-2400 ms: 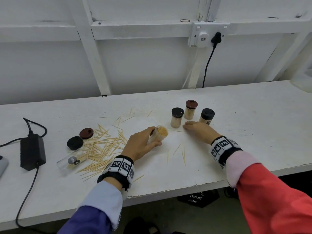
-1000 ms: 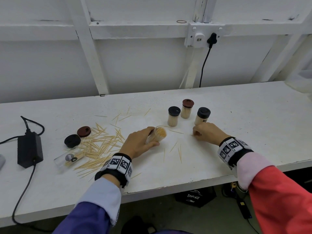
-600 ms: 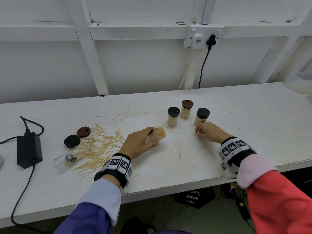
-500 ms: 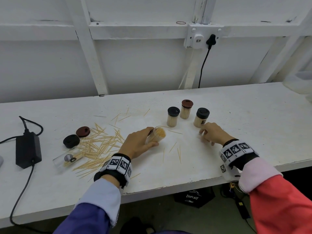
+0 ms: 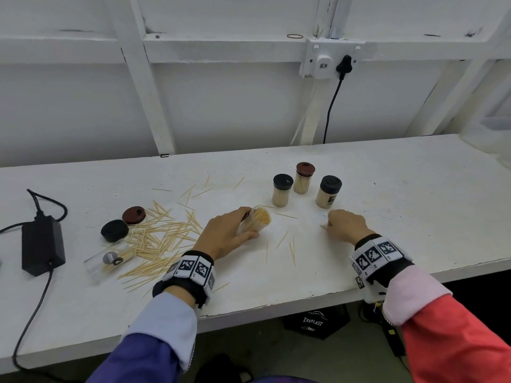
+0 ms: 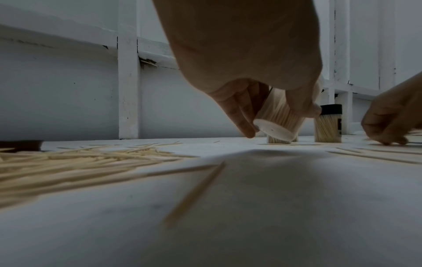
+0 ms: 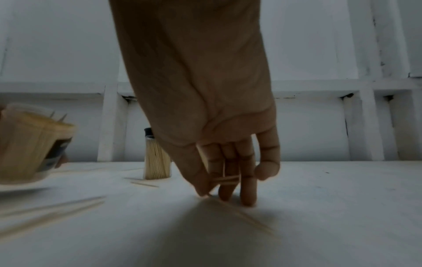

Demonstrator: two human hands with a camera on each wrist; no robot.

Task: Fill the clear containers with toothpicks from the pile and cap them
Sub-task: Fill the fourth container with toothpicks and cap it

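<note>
Now the left hand (image 5: 224,235) wraps its curled fingers round a clear plastic container packed with pale wooden toothpicks (image 5: 255,221), holding it tilted just above the white painted surface (image 5: 414,205), open mouth aimed up and to the right. Over on the other side, the right hand (image 5: 345,224) is down at the surface, fingertips (image 7: 224,196) touching it, and the right wrist view shows a couple of thin toothpicks (image 7: 224,178) pinched against the fingers.

So the geometry: the container's long axis leans rightward, mouth facing the right hand, with a few loose stray toothpicks (image 5: 287,244) lying between the two. The right hand sits to the right of the mouth and a little nearer the person, so I judge it must travel left and turn its sticks in line with that tilt.

Behind, three capped, filled containers (image 5: 302,179) stand upright, nearest the right hand. Far left, the main toothpick pile (image 5: 157,239), a black round cap (image 5: 114,230) and a dark red round cap (image 5: 133,215) lie closer to the left hand, as does an empty clear container on its side (image 5: 106,261).
</note>
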